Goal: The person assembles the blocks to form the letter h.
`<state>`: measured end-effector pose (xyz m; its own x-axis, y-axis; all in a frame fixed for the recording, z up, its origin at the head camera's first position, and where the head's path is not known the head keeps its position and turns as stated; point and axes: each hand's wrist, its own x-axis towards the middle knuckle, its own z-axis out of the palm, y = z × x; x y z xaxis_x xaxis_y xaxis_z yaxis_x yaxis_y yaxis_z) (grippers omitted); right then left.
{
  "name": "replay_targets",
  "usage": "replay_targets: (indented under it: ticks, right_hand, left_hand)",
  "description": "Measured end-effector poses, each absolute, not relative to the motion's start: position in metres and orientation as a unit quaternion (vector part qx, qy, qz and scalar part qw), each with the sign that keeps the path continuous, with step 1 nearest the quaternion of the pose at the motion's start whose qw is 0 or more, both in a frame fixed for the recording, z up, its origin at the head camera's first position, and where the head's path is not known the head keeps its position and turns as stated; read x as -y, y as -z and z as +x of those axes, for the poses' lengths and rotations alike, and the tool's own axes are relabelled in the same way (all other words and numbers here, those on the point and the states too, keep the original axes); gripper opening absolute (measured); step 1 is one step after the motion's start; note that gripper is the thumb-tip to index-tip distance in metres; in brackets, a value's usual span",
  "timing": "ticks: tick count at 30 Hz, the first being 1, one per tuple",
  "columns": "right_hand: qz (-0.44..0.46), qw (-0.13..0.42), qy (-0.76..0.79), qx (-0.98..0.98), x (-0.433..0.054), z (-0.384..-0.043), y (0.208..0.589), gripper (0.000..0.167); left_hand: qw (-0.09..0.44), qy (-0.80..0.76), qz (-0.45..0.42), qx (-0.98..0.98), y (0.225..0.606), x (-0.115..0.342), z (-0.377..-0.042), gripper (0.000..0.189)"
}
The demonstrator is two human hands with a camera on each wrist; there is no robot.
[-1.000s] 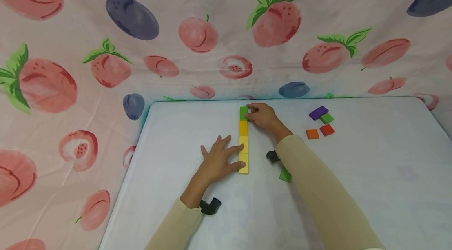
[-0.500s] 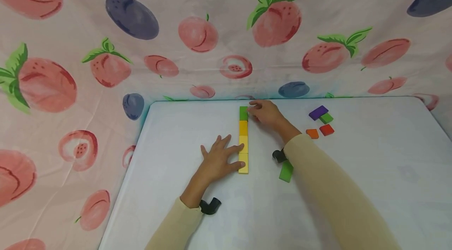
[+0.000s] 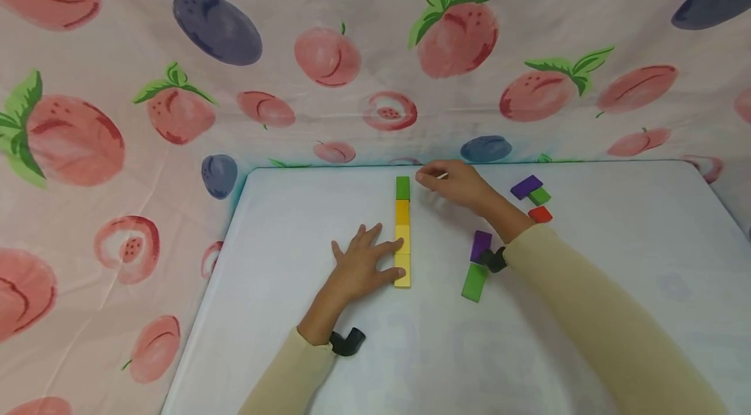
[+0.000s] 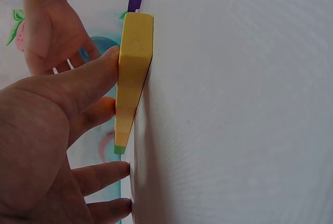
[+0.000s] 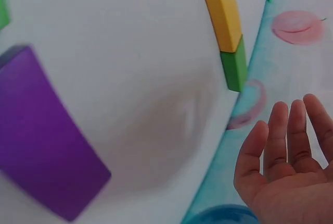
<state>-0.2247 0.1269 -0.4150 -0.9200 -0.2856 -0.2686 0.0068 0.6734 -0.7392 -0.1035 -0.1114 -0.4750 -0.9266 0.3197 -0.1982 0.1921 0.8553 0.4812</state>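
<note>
Blocks lie end to end in a straight row: a light-yellow block (image 3: 405, 261) nearest, a second light-yellow block (image 3: 405, 231), a deeper yellow block (image 3: 401, 212) and a green block (image 3: 403, 187) at the far end. My left hand (image 3: 358, 275) is spread beside the row, thumb and index finger resting on the two light-yellow blocks (image 4: 136, 36). Just right of the green end, my right hand (image 3: 457, 184) hovers apart from the row. The right wrist view shows its fingers (image 5: 278, 135) loosely bent, holding nothing.
A purple block (image 3: 480, 243) and a green block (image 3: 474, 283) lie right of the row, partly beside the right wrist camera (image 3: 494, 260). Farther right are another purple block (image 3: 526, 187), a small green block (image 3: 540, 197) and a red block (image 3: 540, 214). A fruit-print cloth (image 3: 346, 4) rises behind the table.
My right hand has let go of the green end block and drawn away to the right. Its arm now uncovers a purple block and hides the orange one. The left hand stays put.
</note>
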Motion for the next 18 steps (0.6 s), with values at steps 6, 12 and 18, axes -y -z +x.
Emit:
replay_targets:
  ticks: [6,12,18]
  right_hand:
    - [-0.108,0.166,0.379,-0.904,-0.141,-0.215,0.406,0.052]
    - [-0.134,0.161,0.360,-0.909,-0.154,-0.201,0.403,0.049]
    - [-0.154,0.165,0.333,-0.915,-0.166,-0.184,0.406,0.047]
  left_hand:
    - [0.135,-0.234,0.133,-0.954,0.474,0.111,-0.103,0.056]
    - [0.131,-0.236,0.134,-0.953,0.474,0.111,-0.103,0.057]
    - [0.127,-0.235,0.139,-0.954,0.475,0.111,-0.103,0.057]
